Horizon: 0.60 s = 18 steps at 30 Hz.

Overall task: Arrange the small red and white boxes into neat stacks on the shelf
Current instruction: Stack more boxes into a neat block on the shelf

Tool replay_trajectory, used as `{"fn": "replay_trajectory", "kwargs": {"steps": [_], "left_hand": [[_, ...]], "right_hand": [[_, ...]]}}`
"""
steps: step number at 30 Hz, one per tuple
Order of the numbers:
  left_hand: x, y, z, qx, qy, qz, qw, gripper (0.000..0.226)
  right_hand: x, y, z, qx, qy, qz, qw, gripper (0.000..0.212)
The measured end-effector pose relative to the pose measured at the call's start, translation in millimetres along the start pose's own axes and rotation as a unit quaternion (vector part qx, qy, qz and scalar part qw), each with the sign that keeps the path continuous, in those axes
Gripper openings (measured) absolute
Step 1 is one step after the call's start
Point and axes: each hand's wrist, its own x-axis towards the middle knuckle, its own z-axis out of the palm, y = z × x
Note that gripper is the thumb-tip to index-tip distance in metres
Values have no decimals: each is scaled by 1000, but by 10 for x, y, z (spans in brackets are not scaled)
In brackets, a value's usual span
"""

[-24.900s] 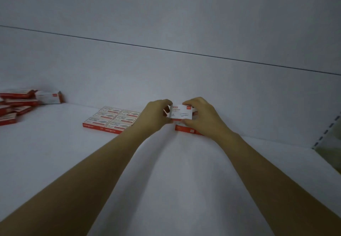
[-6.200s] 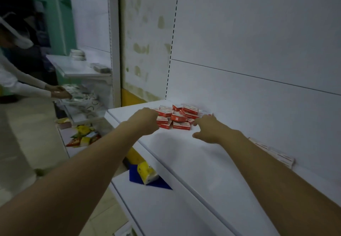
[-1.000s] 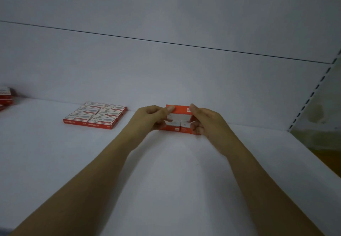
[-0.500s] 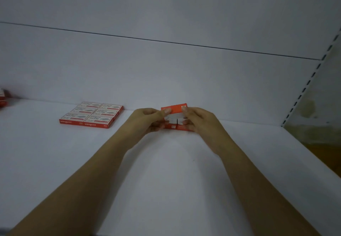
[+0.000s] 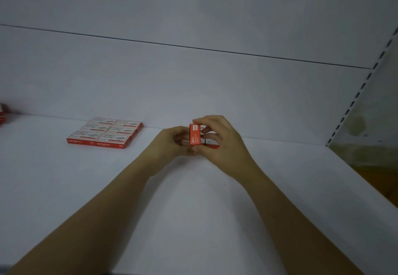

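1. While both hands meet near the back of the shelf (image 5: 193, 210), one small red and white box, the held box (image 5: 195, 135), sits right between them. It is stood on end, with a narrow red face toward the camera.
2. Right hand (image 5: 221, 145) pinches the held box top and bottom: index finger curled over the top edge, thumb tucked under the bottom edge. The other fingers are curled on the box's right side.
3. Left hand (image 5: 172, 141) grips the same box from the left, fingers curled in against its left side. Its thumb can't be made out.
4. Held box is up off the shelf surface, with the right thumb between box and shelf.
5. Flat box (image 5: 212, 145): only a red edge peeks out just under the right hand's fingers. It lies on the shelf, mostly hidden, and I can't tell how many lie there.
6. Six-box block (image 5: 105, 132) sits well to the left of the left hand, flat on the shelf. It is two columns by three rows, labels up, edges touching, far side close to the back panel (image 5: 193, 91).
7. Loose red boxes (image 5: 2, 113) lie far left of the left hand, cut off by the frame edge.
8. Back panel stands just beyond the fingertips. Slotted upright (image 5: 355, 100) is well off to the right of the right hand.
9. Both forearms are bare and stretched forward over the shelf.
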Motion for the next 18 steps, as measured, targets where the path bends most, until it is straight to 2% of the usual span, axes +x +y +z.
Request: {"fn": "replay_trajectory", "kwargs": {"steps": [5,9,13,18], "left_hand": [[1,15,-19,0,14,-5,1000,48],[-15,87,-35,-24,40,6,999,50],[-59,168,-37,-10,67,36,997,50],[-110,235,0,37,97,65,992,52]], "right_hand": [[14,4,-45,44,11,18,999,47],[44,52,-174,104,17,86,991,46],[27,128,-267,100,2,155,983,44],[20,172,-226,91,-9,167,982,51]]}}
